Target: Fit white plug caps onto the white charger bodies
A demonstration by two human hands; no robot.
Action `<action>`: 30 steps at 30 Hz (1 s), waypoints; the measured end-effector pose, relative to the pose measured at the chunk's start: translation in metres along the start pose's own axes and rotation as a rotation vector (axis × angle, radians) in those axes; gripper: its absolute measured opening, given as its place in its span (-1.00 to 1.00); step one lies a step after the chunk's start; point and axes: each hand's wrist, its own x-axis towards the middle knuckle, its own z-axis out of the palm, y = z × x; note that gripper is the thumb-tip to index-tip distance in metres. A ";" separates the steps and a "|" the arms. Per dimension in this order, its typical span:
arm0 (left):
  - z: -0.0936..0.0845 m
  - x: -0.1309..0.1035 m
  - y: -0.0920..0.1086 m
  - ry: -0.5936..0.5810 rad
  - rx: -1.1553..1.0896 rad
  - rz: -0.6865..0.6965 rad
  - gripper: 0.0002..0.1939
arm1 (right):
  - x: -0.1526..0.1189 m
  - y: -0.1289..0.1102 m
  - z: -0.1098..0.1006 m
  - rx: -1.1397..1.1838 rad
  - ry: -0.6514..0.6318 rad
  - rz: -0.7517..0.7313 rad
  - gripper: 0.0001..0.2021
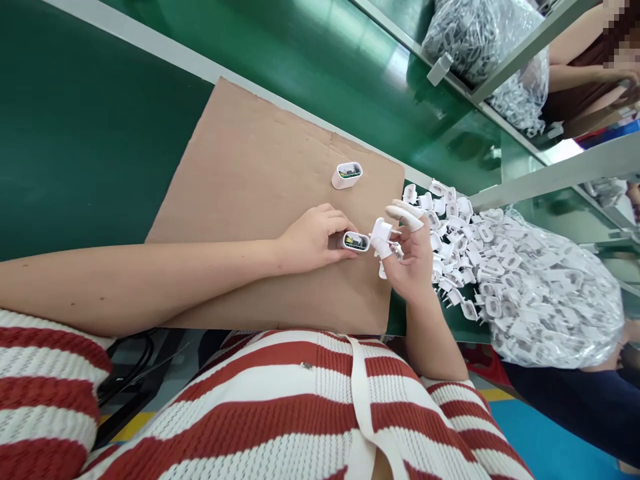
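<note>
My left hand [320, 233] is closed around a white charger housing [356, 241], its open end facing up and green and yellow parts showing inside. Just to the right, my right hand [411, 253], with white covers on some fingertips, pinches a white plug cap [382, 230] with pins. The cap is close to the housing's rim; whether they touch I cannot tell. A second open charger housing [347, 175] stands farther back on the brown cardboard sheet [250, 180].
Loose white plug caps [457, 240] lie heaped right of the cardboard, spilling from a clear plastic bag [555, 293]. Beyond a metal rail runs a green surface [320, 60]. Another full bag [480, 40] lies at the back right, near a co-worker's arm [575, 75].
</note>
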 end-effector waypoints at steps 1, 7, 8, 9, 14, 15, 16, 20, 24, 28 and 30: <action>0.000 0.000 0.000 0.002 0.002 0.005 -0.73 | -0.001 -0.001 0.000 -0.053 0.030 -0.038 -0.64; 0.000 -0.001 -0.001 0.016 -0.001 0.033 -0.74 | -0.005 -0.014 -0.006 -0.334 -0.028 -0.292 -0.70; 0.000 -0.001 -0.001 0.010 0.001 0.031 -0.76 | -0.004 -0.014 -0.005 -0.374 -0.059 -0.324 -0.69; 0.000 -0.001 -0.001 0.006 0.002 0.029 -0.77 | -0.003 -0.014 -0.003 -0.391 -0.088 -0.338 -0.66; 0.000 0.000 -0.003 0.002 -0.020 0.036 -0.75 | 0.000 -0.006 0.005 -0.356 -0.099 -0.312 -0.69; 0.000 0.000 -0.003 0.000 -0.021 0.033 -0.74 | -0.001 -0.005 0.006 -0.363 -0.062 -0.322 -0.73; -0.001 0.000 -0.003 -0.001 -0.020 0.027 -0.73 | -0.001 -0.004 0.007 -0.372 -0.025 -0.332 -0.75; 0.000 0.000 -0.005 0.000 -0.016 0.016 -0.71 | -0.002 -0.007 0.007 -0.384 0.042 -0.369 -0.75; 0.001 0.000 -0.007 0.008 -0.020 0.029 -0.72 | -0.001 -0.006 0.008 -0.397 -0.001 -0.387 -0.75; 0.001 0.000 -0.008 0.016 -0.018 0.032 -0.73 | 0.000 -0.003 0.010 -0.467 -0.016 -0.410 -0.76; 0.001 0.000 -0.008 0.015 -0.017 0.023 -0.73 | -0.001 -0.002 0.011 -0.503 -0.015 -0.428 -0.74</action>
